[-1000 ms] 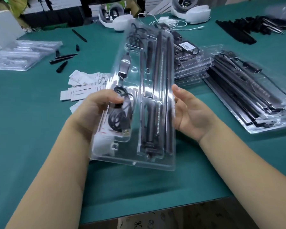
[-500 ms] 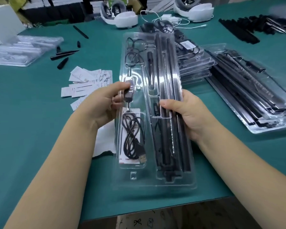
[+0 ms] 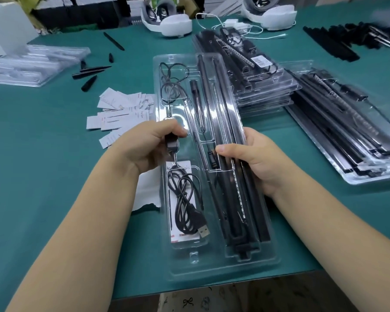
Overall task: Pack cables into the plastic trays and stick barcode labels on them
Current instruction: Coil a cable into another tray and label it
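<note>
Compared with half a second before, the clear plastic tray (image 3: 214, 264) lay much the same way along the centre of the frame, its near end at the table's front edge, and both hands stayed at its middle; a second before, it had been tilted up off the table, the left hand under its left side. The left hand's grip on the inline switch had closed a little further.

The left hand (image 3: 144, 145) was curled at the tray's left edge, thumb and fingers pinching the black inline switch (image 3: 172, 143) of the cable above its compartment. The right hand (image 3: 254, 158) gripped the tray's right side, fingers hidden beneath and thumb pressed across the long black bars (image 3: 241, 199) in the right channel. A coiled black USB cable (image 3: 185, 199) sat in the lower left compartment over a white card, its plug toward the near end; a thinner loop of cable (image 3: 171, 86) filled the upper left compartment.

The green table (image 3: 43, 176) carried, at right of frame, a spread of filled trays (image 3: 347, 131), and behind the held tray a stack of them (image 3: 263, 86), the top one bearing a barcode label (image 3: 259, 60). Empty clear trays (image 3: 32, 66) lay at upper left, white paper labels (image 3: 122, 111) left of centre, and loose black parts (image 3: 90, 73) near them. White headsets (image 3: 169, 23) stood along the far edge, and more black strips (image 3: 338, 41) at upper right.
</note>
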A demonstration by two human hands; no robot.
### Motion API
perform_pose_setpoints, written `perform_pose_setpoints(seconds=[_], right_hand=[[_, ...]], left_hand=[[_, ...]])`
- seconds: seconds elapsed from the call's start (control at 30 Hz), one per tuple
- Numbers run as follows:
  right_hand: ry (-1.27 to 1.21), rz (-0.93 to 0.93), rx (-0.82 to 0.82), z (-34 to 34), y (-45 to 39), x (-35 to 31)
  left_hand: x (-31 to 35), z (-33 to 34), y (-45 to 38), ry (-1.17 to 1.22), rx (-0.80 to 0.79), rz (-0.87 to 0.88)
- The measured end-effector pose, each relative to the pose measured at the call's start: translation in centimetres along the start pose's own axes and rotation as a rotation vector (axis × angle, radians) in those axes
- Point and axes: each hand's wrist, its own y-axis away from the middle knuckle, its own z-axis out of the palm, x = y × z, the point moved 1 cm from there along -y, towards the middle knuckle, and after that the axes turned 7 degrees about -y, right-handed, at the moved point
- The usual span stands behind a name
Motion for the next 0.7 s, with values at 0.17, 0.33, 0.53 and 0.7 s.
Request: perform_pose_setpoints(seconds=[0.17,0.33,0.53,0.7], right_hand=[[-0.015,-0.018,0.003,-0.1,-0.1,-0.1],[-0.012,-0.038,0.004,-0.2,-0.2,0.0],[-0.01,-0.038,0.01,-0.3,-0.2,0.1],[-0.009,-0.031,0.009,-0.2,-0.3,0.2]], left_hand=[[0.3,0.2,0.2,-0.067,0.054,0.041],[0.2,0.1,-0.7,-0.133,0.34,0.069],[0.1,0.6,-1.1,-0.244,0.465,0.174],[-0.1,0.3,-1.1,-0.084,0.368,0.064]])
